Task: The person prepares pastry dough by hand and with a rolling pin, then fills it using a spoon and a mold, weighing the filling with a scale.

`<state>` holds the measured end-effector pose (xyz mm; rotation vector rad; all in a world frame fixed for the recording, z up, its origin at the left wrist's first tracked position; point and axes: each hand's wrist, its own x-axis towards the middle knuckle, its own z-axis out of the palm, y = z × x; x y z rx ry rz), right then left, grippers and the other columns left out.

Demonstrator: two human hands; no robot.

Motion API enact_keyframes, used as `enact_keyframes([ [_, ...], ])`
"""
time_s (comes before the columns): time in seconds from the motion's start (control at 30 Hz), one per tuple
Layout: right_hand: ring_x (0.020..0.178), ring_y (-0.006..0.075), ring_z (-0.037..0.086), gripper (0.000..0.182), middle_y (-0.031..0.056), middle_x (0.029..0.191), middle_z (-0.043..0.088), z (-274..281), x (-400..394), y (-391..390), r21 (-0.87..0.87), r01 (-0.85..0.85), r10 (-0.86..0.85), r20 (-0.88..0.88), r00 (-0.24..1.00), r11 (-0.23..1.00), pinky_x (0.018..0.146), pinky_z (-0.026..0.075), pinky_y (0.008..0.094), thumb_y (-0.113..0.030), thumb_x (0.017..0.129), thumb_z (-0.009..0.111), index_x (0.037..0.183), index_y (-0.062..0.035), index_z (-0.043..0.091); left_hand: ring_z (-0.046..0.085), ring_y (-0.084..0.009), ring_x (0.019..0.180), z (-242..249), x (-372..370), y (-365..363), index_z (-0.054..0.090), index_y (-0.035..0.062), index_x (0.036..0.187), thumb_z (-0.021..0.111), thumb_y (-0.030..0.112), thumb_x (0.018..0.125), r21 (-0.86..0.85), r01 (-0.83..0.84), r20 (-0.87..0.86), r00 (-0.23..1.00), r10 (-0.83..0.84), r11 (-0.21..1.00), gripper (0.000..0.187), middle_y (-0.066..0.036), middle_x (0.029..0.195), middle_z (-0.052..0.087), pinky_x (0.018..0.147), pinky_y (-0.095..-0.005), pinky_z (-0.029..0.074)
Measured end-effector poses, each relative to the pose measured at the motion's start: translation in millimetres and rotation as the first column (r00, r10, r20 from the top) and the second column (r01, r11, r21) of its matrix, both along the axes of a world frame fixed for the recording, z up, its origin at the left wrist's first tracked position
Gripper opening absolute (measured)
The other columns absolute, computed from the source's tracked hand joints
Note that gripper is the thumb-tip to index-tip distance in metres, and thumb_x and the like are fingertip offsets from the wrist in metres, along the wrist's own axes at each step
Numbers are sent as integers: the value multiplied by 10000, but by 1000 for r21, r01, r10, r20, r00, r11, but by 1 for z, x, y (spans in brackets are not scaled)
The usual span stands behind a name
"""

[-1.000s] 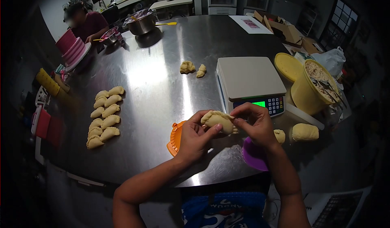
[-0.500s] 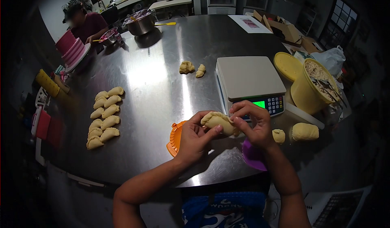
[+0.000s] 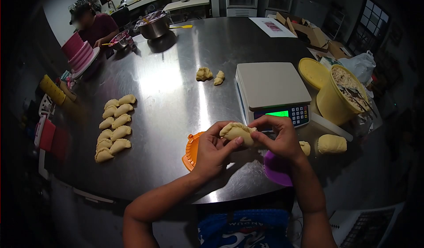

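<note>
Above the near part of the steel table, a half-moon dough turnover (image 3: 237,132) with a crimped edge is held between both hands. My left hand (image 3: 213,151) grips its left side, thumb across the front. My right hand (image 3: 279,137) pinches the right end of the crimp between thumb and fingers. Partly behind my left hand lies an orange dumpling mould (image 3: 191,153). Under my right wrist is a purple round piece (image 3: 276,169), partly covered. Several finished turnovers (image 3: 120,132) lie in two columns at the left.
A digital scale (image 3: 273,83) stands beyond my right hand. Right of it are a yellow tub (image 3: 329,95) of filling, its lid (image 3: 313,72) and a dough block (image 3: 331,144). Dough scraps (image 3: 204,74) lie mid-table. A person (image 3: 95,29) sits far left near a pink cake (image 3: 77,53).
The fingers of my right hand have closed in along the turnover's right end and sit slightly lower. My left hand keeps nearly the same hold.
</note>
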<state>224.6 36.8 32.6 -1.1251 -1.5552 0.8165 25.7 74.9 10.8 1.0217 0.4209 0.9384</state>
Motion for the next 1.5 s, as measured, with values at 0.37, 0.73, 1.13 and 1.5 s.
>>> enact_keyframes([
  [0.37,794,101,632,110,58,822,695,-1,-3,0,-32,24,-25,-27,999,999,761,495,266,-73,849,695,910,18,689,627,-230,1083,-4,1,0,497,-46,1206,665,-13,887,26,2,17,1000,-3,1000,362,-162,1164,594,955,-369,549],
  [0.73,818,91,630,127,40,873,676,0,-6,-1,-91,-53,26,-269,963,994,792,516,256,-65,865,708,960,7,666,645,-201,1023,3,-1,0,483,-35,1215,631,28,921,-3,-24,-24,999,24,1000,335,-143,1103,618,929,-356,558],
  [1.13,836,146,675,158,92,879,684,-10,-4,4,253,71,-69,-17,997,965,770,533,250,84,754,664,888,2,675,628,-224,1059,2,-1,3,467,-37,1222,639,59,927,-20,-23,1,1000,23,1000,355,-153,1134,596,925,-399,572],
  [1.5,758,187,671,215,108,877,652,-5,-7,1,418,44,-123,164,979,908,674,544,275,77,679,682,874,-11,698,626,-219,1058,-1,-1,3,466,-28,1227,644,58,923,-29,-21,13,1000,21,999,363,-150,1137,593,920,-387,569],
])
